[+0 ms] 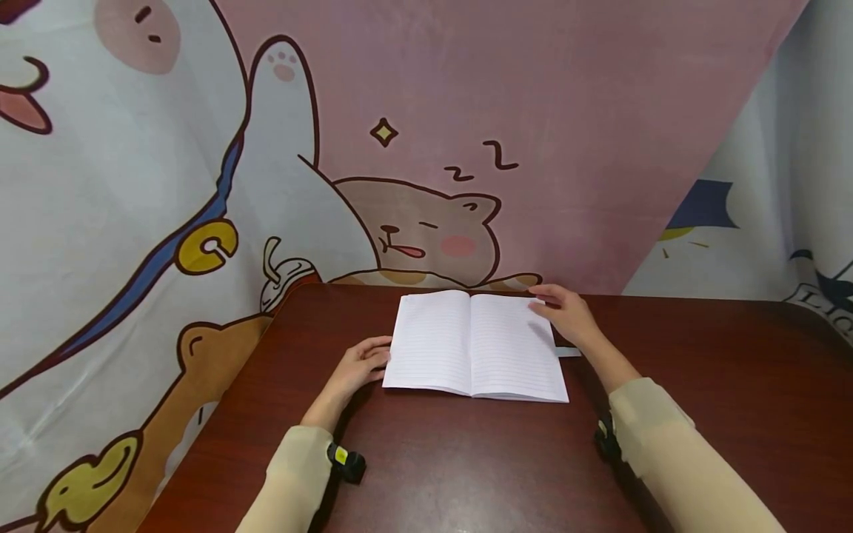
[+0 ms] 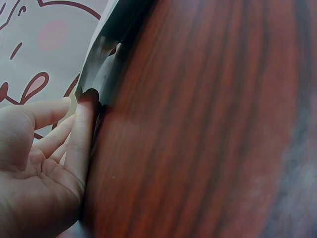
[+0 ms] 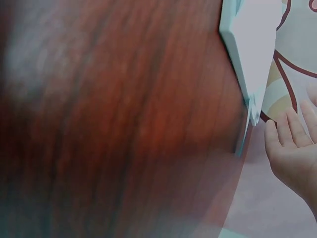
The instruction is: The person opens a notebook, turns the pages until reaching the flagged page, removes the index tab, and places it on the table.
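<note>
An open notebook [image 1: 426,340] with blank lined pages lies on the dark wooden table. At its left edge is my left hand [image 1: 356,364]. In the left wrist view the left hand [image 2: 54,153] pinches that edge, thumb on the upper side and fingers beneath. Over the upper right corner of the page hovers my right hand [image 1: 566,314], its fingers spread and extended. The right wrist view has the right hand [image 3: 294,148] raised and apart from the notebook [image 3: 250,44], with nothing in it. A pale strip [image 1: 569,352] sticks out from under the notebook's right side.
The reddish-brown table [image 1: 426,459] reaches back to a cloth backdrop [image 1: 566,148] printed with cartoon animals. Each sleeve carries a small black device at the wrist, such as the left wrist camera [image 1: 348,463].
</note>
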The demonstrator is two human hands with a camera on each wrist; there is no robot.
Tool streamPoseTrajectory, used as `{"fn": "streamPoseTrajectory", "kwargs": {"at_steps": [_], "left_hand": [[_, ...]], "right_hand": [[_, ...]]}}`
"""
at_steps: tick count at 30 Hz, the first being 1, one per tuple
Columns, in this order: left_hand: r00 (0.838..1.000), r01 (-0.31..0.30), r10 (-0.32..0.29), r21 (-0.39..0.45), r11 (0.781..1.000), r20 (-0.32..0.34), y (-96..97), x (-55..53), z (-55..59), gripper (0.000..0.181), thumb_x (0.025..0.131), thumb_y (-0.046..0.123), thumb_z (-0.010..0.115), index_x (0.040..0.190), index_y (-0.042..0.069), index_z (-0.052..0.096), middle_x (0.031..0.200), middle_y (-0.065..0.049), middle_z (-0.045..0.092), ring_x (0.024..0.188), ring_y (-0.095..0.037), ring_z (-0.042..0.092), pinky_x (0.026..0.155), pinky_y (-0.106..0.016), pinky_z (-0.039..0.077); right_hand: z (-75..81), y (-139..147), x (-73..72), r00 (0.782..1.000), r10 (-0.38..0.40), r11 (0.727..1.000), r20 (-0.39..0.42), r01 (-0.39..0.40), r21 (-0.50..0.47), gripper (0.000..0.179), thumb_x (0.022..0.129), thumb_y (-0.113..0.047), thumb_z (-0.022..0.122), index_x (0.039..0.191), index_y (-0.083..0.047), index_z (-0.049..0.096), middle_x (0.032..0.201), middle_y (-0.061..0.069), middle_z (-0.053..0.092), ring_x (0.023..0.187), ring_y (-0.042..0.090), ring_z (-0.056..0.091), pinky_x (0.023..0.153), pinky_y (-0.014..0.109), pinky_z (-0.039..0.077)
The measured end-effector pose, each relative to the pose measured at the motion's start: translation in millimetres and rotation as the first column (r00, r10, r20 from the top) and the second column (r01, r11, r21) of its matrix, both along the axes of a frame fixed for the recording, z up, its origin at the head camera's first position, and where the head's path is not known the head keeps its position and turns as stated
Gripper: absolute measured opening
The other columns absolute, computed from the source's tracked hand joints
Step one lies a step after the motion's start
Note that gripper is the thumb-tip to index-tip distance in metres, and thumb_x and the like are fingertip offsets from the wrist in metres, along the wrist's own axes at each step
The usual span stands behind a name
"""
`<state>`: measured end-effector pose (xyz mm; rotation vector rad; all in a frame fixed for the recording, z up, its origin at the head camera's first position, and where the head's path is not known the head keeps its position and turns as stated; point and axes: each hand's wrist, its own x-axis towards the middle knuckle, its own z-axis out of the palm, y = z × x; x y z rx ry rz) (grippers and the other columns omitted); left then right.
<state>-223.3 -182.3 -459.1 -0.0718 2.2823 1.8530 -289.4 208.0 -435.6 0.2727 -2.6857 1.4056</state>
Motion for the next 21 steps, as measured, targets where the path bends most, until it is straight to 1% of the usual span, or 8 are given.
{"fn": "streamPoseTrajectory", "kwargs": {"at_steps": [5, 10, 14, 17, 21], "left_hand": [[1.000, -0.008, 0.008, -0.006, 1.000, 0.003, -0.3, -1.0, -0.9, 0.040, 0.100, 0.009, 0.057, 0.140, 0.005, 0.055, 0.130, -0.021, 0.064, 0.101, -0.013, 0.066, 0.079, -0.025, 0.057], [1.000, -0.011, 0.011, -0.017, 1.000, 0.001, -0.6, -1.5, -1.6, 0.039, 0.100, 0.010, 0.058, 0.139, 0.006, 0.055, 0.130, -0.021, 0.064, 0.101, -0.013, 0.067, 0.079, -0.025, 0.058], [1.000, -0.009, 0.009, -0.012, 1.000, 0.003, -1.2, -1.1, -2.1, 0.039, 0.100, 0.010, 0.058, 0.139, 0.006, 0.056, 0.130, -0.021, 0.064, 0.100, -0.013, 0.067, 0.078, -0.025, 0.057], [1.000, -0.006, 0.006, -0.010, 1.000, -0.002, -1.6, -0.4, -1.8, 0.039, 0.100, 0.009, 0.057, 0.139, 0.004, 0.056, 0.129, -0.022, 0.064, 0.099, -0.013, 0.067, 0.078, -0.026, 0.058], [1.000, 0.003, -0.003, -0.004, 1.000, -0.007, -1.4, -1.0, -1.5, 0.039, 0.100, 0.008, 0.056, 0.139, 0.003, 0.055, 0.129, -0.023, 0.064, 0.099, -0.013, 0.067, 0.078, -0.026, 0.058]], "right_hand": [[-4.7, 5.0, -2.8, 1.000, -0.013, 1.000, 0.025, 0.012, 0.020, 0.042, 0.098, -0.018, 0.063, 0.134, 0.002, 0.057, 0.141, 0.027, 0.054, 0.133, 0.046, 0.048, 0.109, 0.059, 0.040], [-8.5, 8.5, -3.8, 0.998, -0.021, 0.998, 0.059, 0.017, 0.065, 0.044, 0.097, -0.016, 0.063, 0.136, 0.002, 0.055, 0.144, 0.028, 0.052, 0.135, 0.046, 0.045, 0.112, 0.059, 0.035], [-12.1, 9.9, -5.0, 0.995, -0.006, 0.993, 0.104, -0.006, 0.117, 0.050, 0.097, -0.017, 0.064, 0.142, 0.000, 0.050, 0.148, 0.028, 0.046, 0.138, 0.047, 0.040, 0.113, 0.061, 0.033], [-14.3, 11.2, -6.1, 0.990, 0.008, 0.989, 0.140, -0.028, 0.145, 0.055, 0.098, -0.017, 0.062, 0.147, 0.000, 0.044, 0.151, 0.030, 0.041, 0.140, 0.048, 0.037, 0.113, 0.062, 0.033], [-16.0, 12.8, -8.1, 0.987, -0.009, 0.984, 0.160, -0.020, 0.175, 0.053, 0.099, -0.014, 0.059, 0.148, -0.002, 0.043, 0.152, 0.030, 0.039, 0.140, 0.049, 0.036, 0.112, 0.062, 0.034]]}}
